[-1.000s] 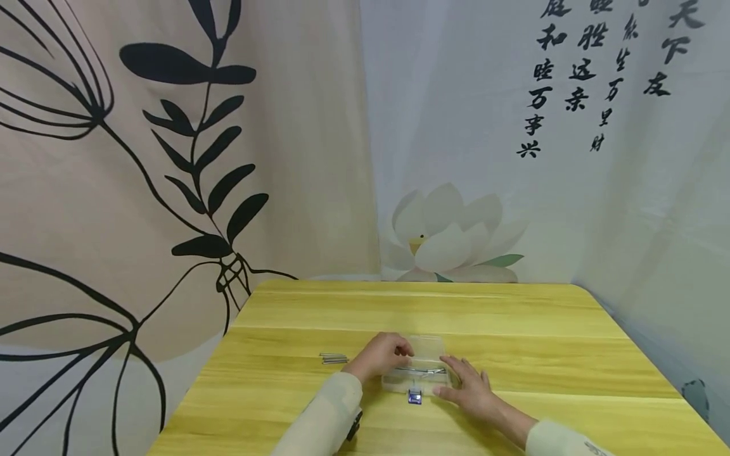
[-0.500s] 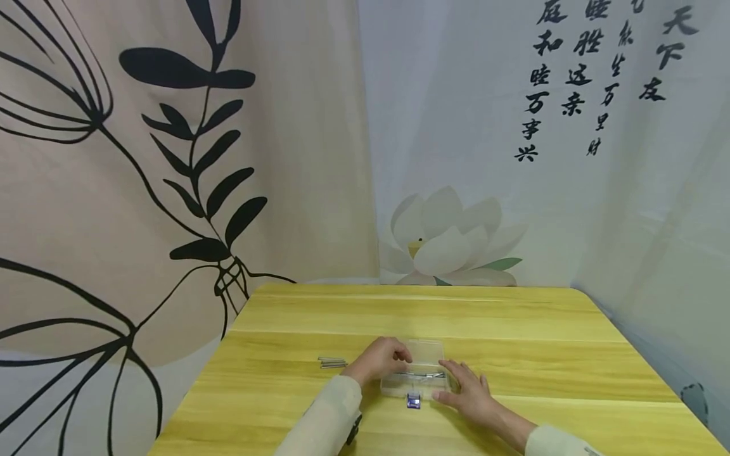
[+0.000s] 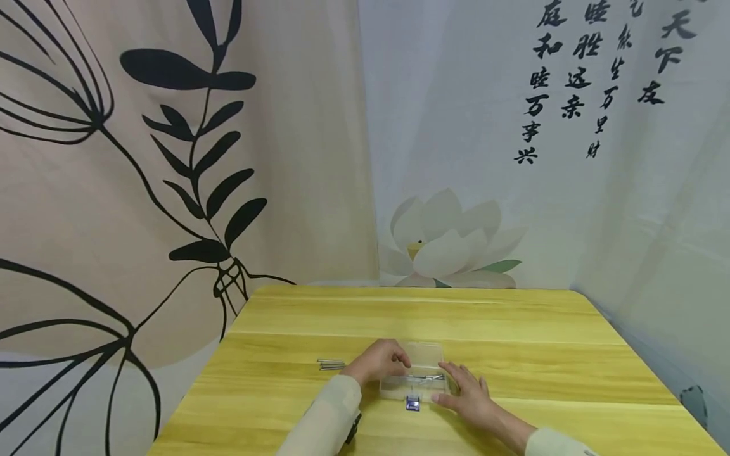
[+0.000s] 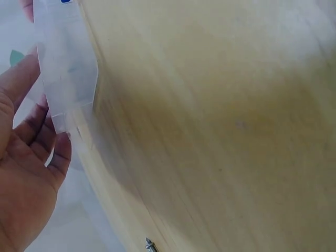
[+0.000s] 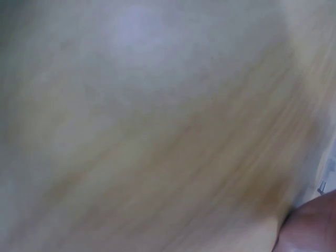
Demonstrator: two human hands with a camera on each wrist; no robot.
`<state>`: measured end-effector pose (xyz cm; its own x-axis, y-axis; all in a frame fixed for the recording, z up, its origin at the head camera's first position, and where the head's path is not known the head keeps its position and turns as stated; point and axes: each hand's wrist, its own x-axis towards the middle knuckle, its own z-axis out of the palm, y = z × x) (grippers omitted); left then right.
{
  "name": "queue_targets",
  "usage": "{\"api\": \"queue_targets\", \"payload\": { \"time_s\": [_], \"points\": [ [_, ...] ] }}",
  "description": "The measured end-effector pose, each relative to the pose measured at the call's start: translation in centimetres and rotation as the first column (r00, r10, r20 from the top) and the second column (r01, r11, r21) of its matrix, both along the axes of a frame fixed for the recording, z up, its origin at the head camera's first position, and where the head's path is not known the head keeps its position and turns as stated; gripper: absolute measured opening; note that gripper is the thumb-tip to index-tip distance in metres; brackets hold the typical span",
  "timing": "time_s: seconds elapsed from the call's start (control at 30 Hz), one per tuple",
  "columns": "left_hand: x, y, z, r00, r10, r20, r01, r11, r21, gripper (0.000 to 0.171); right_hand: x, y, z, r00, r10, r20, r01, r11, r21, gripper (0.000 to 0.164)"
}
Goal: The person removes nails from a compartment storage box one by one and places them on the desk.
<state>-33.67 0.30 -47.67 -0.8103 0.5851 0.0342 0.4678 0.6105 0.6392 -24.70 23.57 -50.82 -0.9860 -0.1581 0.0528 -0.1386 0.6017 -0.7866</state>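
A clear plastic box sits on the table with its lid folded back. Slim metal rods lie inside it, and a blue label tab shows at its front. My left hand bends over the box's left back part, fingers curled; I cannot tell whether they pinch a rod. In the left wrist view that hand is right at the box's end wall. My right hand spreads along the right side, thumb at the front corner; only part of this hand enters the right wrist view.
Several thin metal rods lie on the wooden table left of the box. One rod's pointed tip enters the left wrist view. Behind the table's far edge hangs a printed curtain.
The rods inside the box have shifted slightly, with their left ends now further right. Both hands keep nearly the same place; the head view has tilted up a little.
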Motion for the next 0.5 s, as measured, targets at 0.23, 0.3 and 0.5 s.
{"api": "queue_targets", "payload": {
  "time_s": [0.23, 0.3, 0.5],
  "points": [
    [-0.5, -0.2, -0.4, 0.999, -0.031, -0.007, 0.031, 0.999, 0.011, 0.005, 0.1, 0.0, 0.2, 0.999, 0.013, 0.031, -0.013, 1.0, -0.015, 0.075],
    [-0.8, -0.2, -0.6, 0.999, -0.046, -0.015, 0.046, 0.999, 0.016, 0.005, 0.1, 0.0, 0.2, 0.999, 0.013, 0.033, -0.013, 1.0, -0.015, 0.075],
    [-1.3, -0.2, -0.8, 0.996, -0.081, -0.023, 0.082, 0.996, 0.023, 0.004, -0.1, 0.1, 0.0, 0.999, 0.006, 0.036, -0.005, 1.0, -0.008, 0.073]
  ]
}}
